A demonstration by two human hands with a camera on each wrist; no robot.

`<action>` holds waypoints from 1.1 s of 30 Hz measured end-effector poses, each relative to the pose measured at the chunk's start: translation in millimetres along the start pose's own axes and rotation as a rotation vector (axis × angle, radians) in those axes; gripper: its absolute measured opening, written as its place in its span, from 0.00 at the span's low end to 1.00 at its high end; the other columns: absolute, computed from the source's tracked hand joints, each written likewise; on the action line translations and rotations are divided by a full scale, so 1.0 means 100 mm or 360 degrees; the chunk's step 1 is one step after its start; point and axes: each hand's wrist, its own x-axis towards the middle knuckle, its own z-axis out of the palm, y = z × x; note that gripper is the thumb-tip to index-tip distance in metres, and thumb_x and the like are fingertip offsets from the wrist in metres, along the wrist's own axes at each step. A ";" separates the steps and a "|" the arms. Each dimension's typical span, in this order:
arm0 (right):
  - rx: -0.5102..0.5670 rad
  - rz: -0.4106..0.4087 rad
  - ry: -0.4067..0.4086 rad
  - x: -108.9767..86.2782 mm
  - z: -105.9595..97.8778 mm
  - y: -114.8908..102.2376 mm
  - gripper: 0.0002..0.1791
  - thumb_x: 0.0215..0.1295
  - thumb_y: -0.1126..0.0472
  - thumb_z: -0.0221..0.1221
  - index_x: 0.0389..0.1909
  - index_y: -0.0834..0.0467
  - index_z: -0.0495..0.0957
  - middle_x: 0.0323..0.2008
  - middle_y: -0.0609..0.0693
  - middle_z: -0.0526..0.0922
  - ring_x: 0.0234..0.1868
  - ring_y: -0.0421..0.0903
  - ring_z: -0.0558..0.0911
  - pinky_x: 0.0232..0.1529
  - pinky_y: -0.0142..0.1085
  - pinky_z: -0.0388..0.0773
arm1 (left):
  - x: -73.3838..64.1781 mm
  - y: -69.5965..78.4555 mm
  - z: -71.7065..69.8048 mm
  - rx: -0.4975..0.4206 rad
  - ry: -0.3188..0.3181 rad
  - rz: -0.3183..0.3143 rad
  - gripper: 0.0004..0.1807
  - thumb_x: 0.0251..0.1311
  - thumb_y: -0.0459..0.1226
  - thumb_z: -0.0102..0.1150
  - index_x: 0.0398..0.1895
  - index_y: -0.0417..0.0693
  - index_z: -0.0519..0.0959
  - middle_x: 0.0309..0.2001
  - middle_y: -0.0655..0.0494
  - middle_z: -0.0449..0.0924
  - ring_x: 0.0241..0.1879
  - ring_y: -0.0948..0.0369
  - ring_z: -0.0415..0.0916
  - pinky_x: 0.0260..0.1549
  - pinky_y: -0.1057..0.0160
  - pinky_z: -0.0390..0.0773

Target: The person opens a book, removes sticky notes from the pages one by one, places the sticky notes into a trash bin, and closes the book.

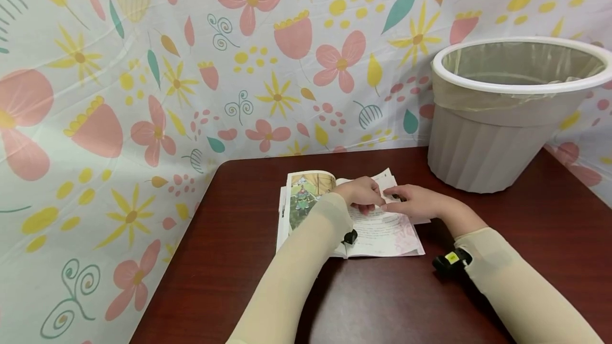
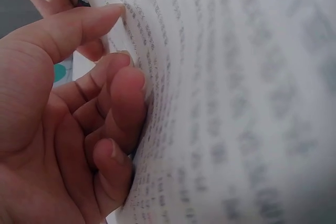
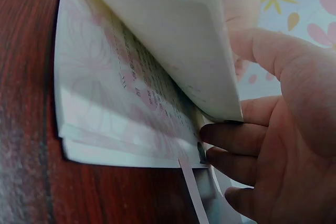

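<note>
An open book lies on the table, with a colour picture on its left page and printed text on the right. My left hand reaches over the middle of the book. Its fingers curl against a curved, text-covered page, and the thumb meets the page's edge. From the right, my right hand holds a lifted page at its outer edge, thumb on one side and fingers underneath. Part of the left hand is hidden behind that page in the right wrist view.
A grey bin with a white rim and a clear liner stands on the table at the back right. The dark red-brown table meets a flower-patterned cloth behind and at the left. Each wrist carries a small black device.
</note>
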 end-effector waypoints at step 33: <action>0.0086 -0.0009 -0.0013 0.01 0.00 0.05 0.37 0.74 0.43 0.59 0.72 0.64 0.70 0.69 0.63 0.75 0.71 0.60 0.72 0.67 0.55 0.71 | -1.06 -0.93 -0.71 0.0011 0.0244 0.0212 0.14 0.71 0.53 0.59 0.46 0.56 0.81 0.33 0.52 0.84 0.25 0.56 0.81 0.28 0.60 0.78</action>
